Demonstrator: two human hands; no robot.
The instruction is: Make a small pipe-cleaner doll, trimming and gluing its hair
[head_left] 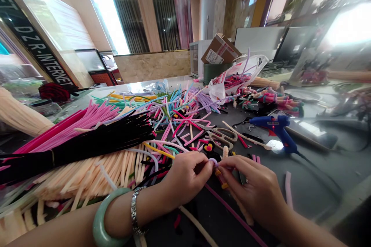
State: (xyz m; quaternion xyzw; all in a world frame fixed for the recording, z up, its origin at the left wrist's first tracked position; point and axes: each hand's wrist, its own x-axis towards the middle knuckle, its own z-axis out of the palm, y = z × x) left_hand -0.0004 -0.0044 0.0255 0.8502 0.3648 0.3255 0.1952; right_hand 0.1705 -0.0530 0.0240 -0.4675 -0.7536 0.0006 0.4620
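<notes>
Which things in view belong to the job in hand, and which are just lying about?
Likely in the job:
- lavender stem, pinched by left hand and right hand
- black stems
- peach stems
- scissors
- blue glue gun, red light lit

Probably just lying about:
- cardboard box
- green container
- phone-like slab

Left hand (188, 177) and right hand (256, 185) pinching a curved lilac pipe cleaner (213, 160). Beyond them, scissors (213, 132) amid coloured scraps (198, 136); to the right, a blue glue gun (278, 124); to the left, black pipe cleaners (101, 139) bundled above peach pipe cleaners (95, 175).
</notes>
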